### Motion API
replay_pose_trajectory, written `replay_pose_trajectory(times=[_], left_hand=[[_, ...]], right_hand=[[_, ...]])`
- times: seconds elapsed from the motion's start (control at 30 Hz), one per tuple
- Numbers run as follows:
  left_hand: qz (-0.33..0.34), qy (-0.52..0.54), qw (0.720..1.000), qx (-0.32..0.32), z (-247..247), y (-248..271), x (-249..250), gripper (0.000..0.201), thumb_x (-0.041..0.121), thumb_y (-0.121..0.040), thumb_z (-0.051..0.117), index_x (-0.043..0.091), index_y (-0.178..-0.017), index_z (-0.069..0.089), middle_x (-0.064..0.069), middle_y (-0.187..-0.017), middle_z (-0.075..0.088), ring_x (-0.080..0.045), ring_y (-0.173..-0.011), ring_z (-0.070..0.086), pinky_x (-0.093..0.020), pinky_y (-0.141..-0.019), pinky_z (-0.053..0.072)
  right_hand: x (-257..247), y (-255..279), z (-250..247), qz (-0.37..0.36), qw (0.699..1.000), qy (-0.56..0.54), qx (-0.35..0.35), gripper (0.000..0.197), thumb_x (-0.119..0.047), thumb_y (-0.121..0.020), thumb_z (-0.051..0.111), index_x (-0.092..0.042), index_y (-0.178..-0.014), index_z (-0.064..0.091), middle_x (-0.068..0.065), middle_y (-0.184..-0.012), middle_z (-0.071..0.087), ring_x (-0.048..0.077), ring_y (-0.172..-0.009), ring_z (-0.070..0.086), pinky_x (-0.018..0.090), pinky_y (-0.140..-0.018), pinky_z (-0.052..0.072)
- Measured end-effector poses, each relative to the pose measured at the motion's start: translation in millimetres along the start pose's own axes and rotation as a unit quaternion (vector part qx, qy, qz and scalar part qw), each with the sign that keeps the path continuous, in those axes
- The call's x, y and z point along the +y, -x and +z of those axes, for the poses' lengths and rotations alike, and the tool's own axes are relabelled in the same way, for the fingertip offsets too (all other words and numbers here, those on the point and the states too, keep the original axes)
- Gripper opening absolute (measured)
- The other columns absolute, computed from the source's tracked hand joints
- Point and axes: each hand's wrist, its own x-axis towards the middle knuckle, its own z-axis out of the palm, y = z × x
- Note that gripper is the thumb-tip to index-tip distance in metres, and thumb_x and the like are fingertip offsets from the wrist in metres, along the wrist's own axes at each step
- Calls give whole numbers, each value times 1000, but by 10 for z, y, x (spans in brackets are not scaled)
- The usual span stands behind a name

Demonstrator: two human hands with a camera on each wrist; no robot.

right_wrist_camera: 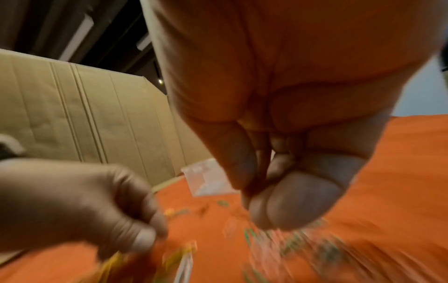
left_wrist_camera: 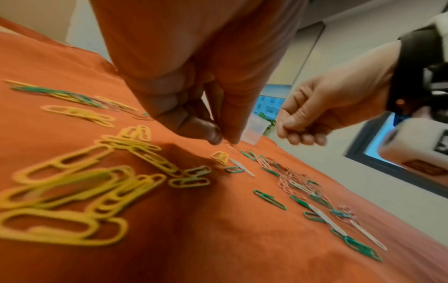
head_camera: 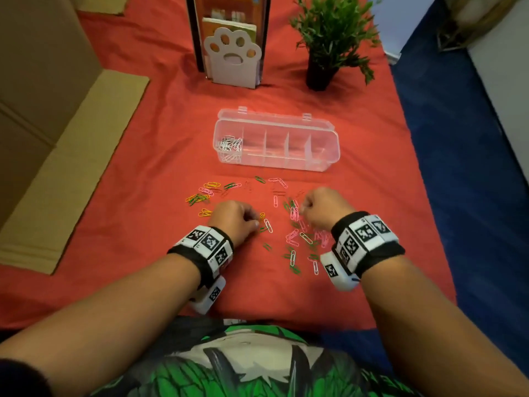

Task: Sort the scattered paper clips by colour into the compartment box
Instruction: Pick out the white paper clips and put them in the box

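Note:
The clear compartment box (head_camera: 320, 163) lies open mid-table, with white clips (head_camera: 230, 144) in its leftmost compartment. Yellow, green, pink and white paper clips (head_camera: 294, 239) are scattered on the red cloth in front of it. My left hand (head_camera: 237, 219) hovers low over the cloth beside a yellow clip (left_wrist_camera: 220, 157) and a white clip (left_wrist_camera: 242, 167). Its thumb and fingertips (left_wrist_camera: 213, 136) are pinched together, and no clip shows between them. My right hand (head_camera: 320, 207) is curled over the pink and green pile. Its thumb (right_wrist_camera: 290, 201) presses against the fingers, with nothing seen inside.
A paw-shaped holder (head_camera: 233, 61) and a potted plant (head_camera: 329, 38) stand behind the box. Cardboard (head_camera: 57, 138) lies along the left side. The cloth's right edge (head_camera: 423, 196) drops to a blue floor. A yellow clip cluster (left_wrist_camera: 72, 187) lies left of my left hand.

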Motion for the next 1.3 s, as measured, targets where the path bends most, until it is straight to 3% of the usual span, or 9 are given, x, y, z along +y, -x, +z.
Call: replay_pose_trajectory(times=[0.2, 0.5, 0.63, 0.77, 0.87, 0.97, 1.07, 1.17, 1.3], left_hand=[[127, -134, 982, -38, 206, -60, 215, 28, 8, -81, 57, 19, -103, 70, -13, -99, 59, -31, -95, 59, -31, -83, 45], [140, -208, 967, -43, 228, -112, 117, 16, 17, -83, 60, 6, -93, 64, -14, -98, 55, -34, -95, 57, -39, -85, 46], [138, -199, 970, -30, 234, -104, 101, 16, 18, -87, 54, 3, -94, 59, -16, -99, 54, -35, -95, 55, -40, -83, 44], [96, -123, 988, -16, 225, -84, 124, 16, 13, -89, 48, 5, -101, 55, -17, -107, 59, -34, -102, 54, -35, -85, 38], [67, -42, 997, -20, 217, -47, 141, 28, 9, -90, 44, 11, -115, 55, -14, -115, 61, -30, -106, 55, -29, -87, 38], [74, -38, 996, -29, 236, -44, 124, 29, 7, -89, 45, 12, -113, 61, -15, -115, 60, -29, -107, 56, -25, -89, 36], [109, -61, 992, -29, 289, -37, 120, 29, 10, -90, 49, 14, -114, 64, -16, -105, 57, -28, -99, 56, -25, -87, 36], [179, -101, 978, -46, 341, -34, 151, 30, 9, -86, 54, 17, -112, 66, -16, -99, 57, -29, -94, 56, -29, -85, 42], [200, -187, 960, -54, 363, -100, 125, 15, 14, -79, 56, 10, -89, 67, -16, -94, 58, -35, -88, 56, -39, -80, 48]], right_hand=[[429, 384, 510, 54, 989, 134, -34, 24, -21, -85, 56, -1, -95, 65, 18, -104, 67, 32, -101, 64, 34, -84, 51], [387, 569, 793, 45, 986, 158, -33, 32, 0, -86, 39, -1, -109, 61, 17, -115, 63, 32, -107, 62, 38, -87, 50], [417, 453, 653, 76, 996, 32, -22, 21, -13, -83, 47, -7, -97, 62, 18, -108, 66, 31, -104, 62, 33, -85, 50], [530, 279, 570, 102, 971, -213, 31, 15, -6, -77, 49, -18, -67, 49, 19, -73, 71, 33, -70, 71, 43, -73, 59], [599, 210, 566, 99, 957, -264, 72, 16, -3, -77, 49, -18, -74, 46, 10, -62, 63, 28, -55, 64, 46, -66, 59], [605, 175, 570, 47, 972, -206, 100, 23, -1, -74, 48, -18, -89, 53, 10, -70, 62, 26, -58, 58, 31, -58, 49], [600, 156, 602, -8, 990, -85, 111, 26, 2, -79, 45, -10, -87, 67, 10, -85, 60, 22, -73, 55, 25, -68, 43], [546, 152, 675, -38, 992, 10, 123, 16, -12, -83, 53, -4, -93, 62, 15, -102, 54, 31, -92, 58, 32, -82, 46], [454, 142, 792, -42, 990, 80, 108, 26, -19, -86, 56, -2, -106, 52, 15, -116, 48, 34, -110, 52, 40, -94, 46]])
